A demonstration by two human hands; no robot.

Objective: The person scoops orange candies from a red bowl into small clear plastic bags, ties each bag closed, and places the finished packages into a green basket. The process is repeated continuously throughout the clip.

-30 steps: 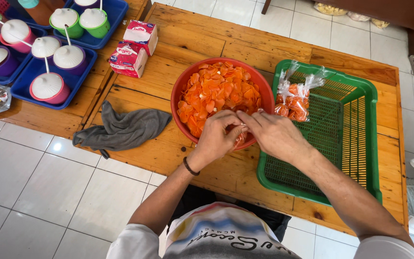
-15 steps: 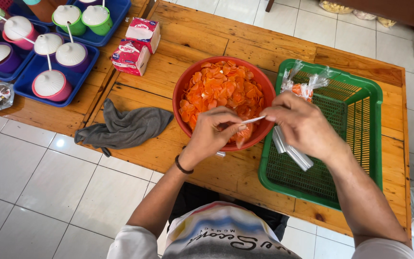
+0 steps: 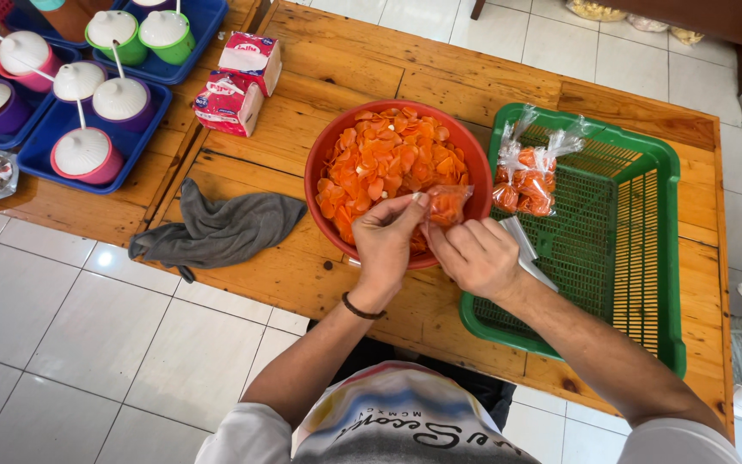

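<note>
A red bowl (image 3: 321, 163) full of orange chips (image 3: 380, 159) sits on the wooden table (image 3: 508, 90). Over its near rim my left hand (image 3: 384, 245) and my right hand (image 3: 478, 258) together hold a small clear plastic bag (image 3: 447, 204) with a few orange chips in it. My left fingers pinch the bag's edge. My right hand also has clear plastic sticking out behind it. In the green plastic basket (image 3: 646, 249) to the right lie two tied bags of chips (image 3: 524, 182).
A grey cloth (image 3: 216, 228) lies left of the bowl. Two pink and white cartons (image 3: 238, 82) stand behind it. Blue trays (image 3: 40, 146) with lidded coloured pots fill the far left. White tiled floor lies below the table edge.
My right hand came back from over the green basket to the bowl's rim. A small bag with chips in it is now held between both hands.
</note>
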